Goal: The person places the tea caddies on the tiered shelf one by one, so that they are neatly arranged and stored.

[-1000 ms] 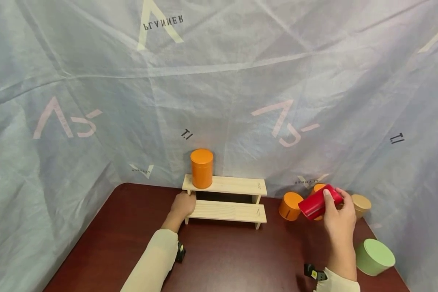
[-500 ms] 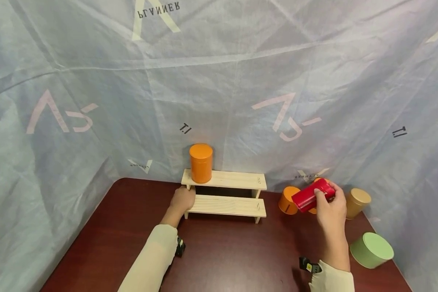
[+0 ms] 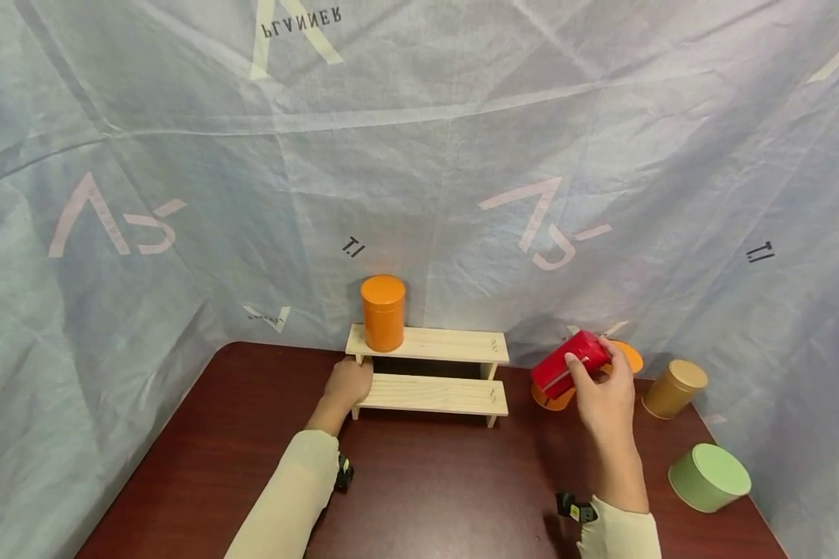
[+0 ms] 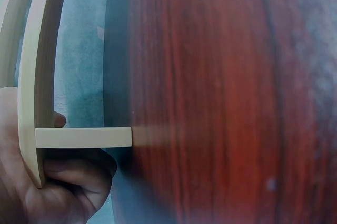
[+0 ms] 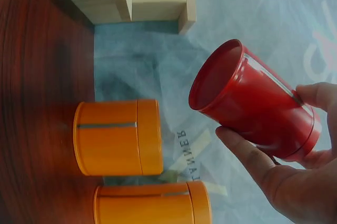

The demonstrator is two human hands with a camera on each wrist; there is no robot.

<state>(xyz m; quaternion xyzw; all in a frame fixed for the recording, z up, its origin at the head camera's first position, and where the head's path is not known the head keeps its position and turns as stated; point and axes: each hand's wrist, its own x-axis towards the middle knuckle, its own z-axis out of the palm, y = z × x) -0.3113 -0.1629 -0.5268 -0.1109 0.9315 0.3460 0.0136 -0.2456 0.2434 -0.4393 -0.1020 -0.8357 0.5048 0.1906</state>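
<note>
My right hand (image 3: 606, 396) grips a red tin canister (image 3: 558, 368) around its lid end, holding it tilted in the air in front of the orange tins at the right. The right wrist view shows the red canister (image 5: 258, 108) with its base turned to the upper left, thumb and fingers on opposite sides. At the left end of a two-step wooden shelf (image 3: 433, 394), my left hand (image 3: 348, 383) holds the lower step. Its fingers (image 4: 79, 174) curl around the board by the leg in the left wrist view. A tall orange canister (image 3: 383, 314) stands upright on the upper step's left side.
Two orange tins (image 5: 116, 137) stand on the dark red table (image 3: 419, 481) right of the shelf, partly hidden by the red canister in the head view. Farther right are a gold tin (image 3: 674, 388) and a wide green tin (image 3: 709, 477). A grey cloth (image 3: 419, 155) hangs behind.
My right hand has carried the red canister leftward, away from the gold tin and across the orange tins. The left hand keeps its hold on the shelf. The head view has shifted slightly.
</note>
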